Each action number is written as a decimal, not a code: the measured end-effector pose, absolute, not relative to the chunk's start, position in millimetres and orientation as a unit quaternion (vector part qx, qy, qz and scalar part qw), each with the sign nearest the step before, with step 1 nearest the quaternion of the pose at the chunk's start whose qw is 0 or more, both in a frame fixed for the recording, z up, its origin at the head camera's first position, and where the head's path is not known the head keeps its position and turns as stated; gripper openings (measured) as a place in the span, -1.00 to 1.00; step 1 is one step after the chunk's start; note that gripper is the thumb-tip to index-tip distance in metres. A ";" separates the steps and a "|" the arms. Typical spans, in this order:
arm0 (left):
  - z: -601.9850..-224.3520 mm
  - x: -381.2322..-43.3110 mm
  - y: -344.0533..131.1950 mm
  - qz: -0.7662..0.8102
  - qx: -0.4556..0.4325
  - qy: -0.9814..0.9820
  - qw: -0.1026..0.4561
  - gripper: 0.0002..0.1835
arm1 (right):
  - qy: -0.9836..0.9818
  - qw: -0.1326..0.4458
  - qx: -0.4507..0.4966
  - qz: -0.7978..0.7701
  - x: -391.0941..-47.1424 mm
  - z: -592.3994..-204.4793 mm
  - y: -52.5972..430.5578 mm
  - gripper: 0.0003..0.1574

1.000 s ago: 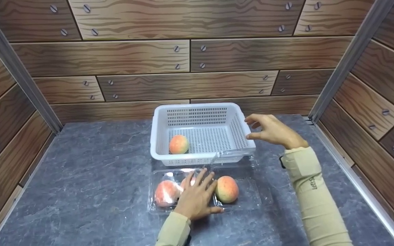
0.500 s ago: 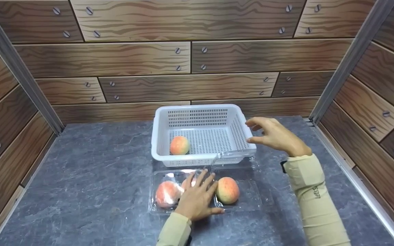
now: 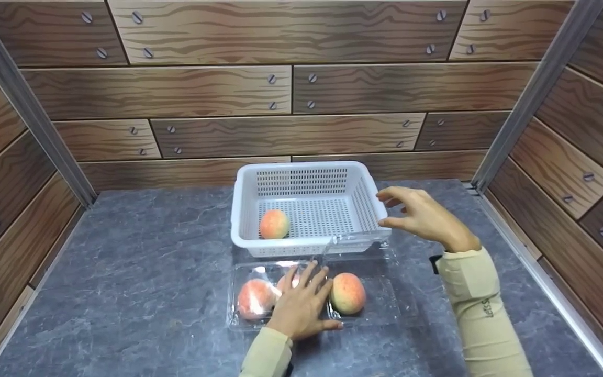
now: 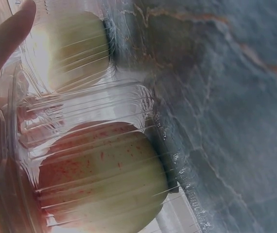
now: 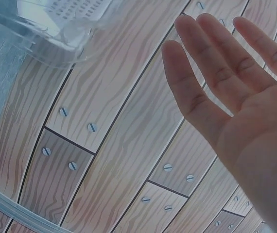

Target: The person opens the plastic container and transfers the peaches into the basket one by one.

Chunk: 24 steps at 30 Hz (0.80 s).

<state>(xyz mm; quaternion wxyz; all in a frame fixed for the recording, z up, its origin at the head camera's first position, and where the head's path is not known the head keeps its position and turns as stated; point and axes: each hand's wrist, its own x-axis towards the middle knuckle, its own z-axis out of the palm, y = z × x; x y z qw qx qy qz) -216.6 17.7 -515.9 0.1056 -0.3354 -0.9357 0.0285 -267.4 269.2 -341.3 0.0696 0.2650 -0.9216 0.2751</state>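
My left hand [image 3: 301,309] lies with spread fingers on the lidded left part of a clear plastic fruit box [image 3: 238,320]. Under that plastic sit a red peach [image 3: 256,299] and a second one, mostly hidden by the hand. Beside the fingertips, a red-yellow peach [image 3: 348,294] rests in the right part, where a clear flap [image 3: 359,238] stands raised behind it. Close up, the left wrist view shows a speckled peach [image 4: 104,179] through the plastic. My right hand [image 3: 422,217] hovers at the basket's right side, fingers loosely bent, holding nothing.
A white perforated basket [image 3: 301,244] stands behind the fruit box, with one peach [image 3: 274,224] in its front left corner. The grey marbled tabletop [image 3: 139,272] is enclosed by wood-patterned walls [image 3: 218,89] at the back and sides.
My right hand has drifted slightly down and toward the front, still beside the basket. The left hand and the fruit have stayed in place.
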 end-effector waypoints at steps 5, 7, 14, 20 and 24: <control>-515.9 -216.2 18.1 0.034 -0.337 -0.936 0.099 0.00 | -0.921 0.062 0.258 0.285 -261.8 -342.7 268.6 -0.42; -515.4 -216.6 17.9 0.034 -0.335 -0.936 0.100 0.00 | -0.920 0.065 0.260 0.285 -260.9 -343.3 267.8 -0.42; -513.1 -216.4 17.1 0.019 -0.335 -0.936 0.104 -0.01 | -0.915 0.070 0.269 0.294 -256.2 -346.2 264.8 -0.42; -513.5 -216.1 17.8 0.016 -0.336 -0.936 0.103 -0.01 | -0.912 0.067 0.277 0.295 -252.6 -351.3 264.0 -0.45; -513.6 -216.5 18.0 0.022 -0.335 -0.937 0.097 -0.01 | -0.911 0.066 0.276 0.300 -251.3 -353.1 264.0 -0.46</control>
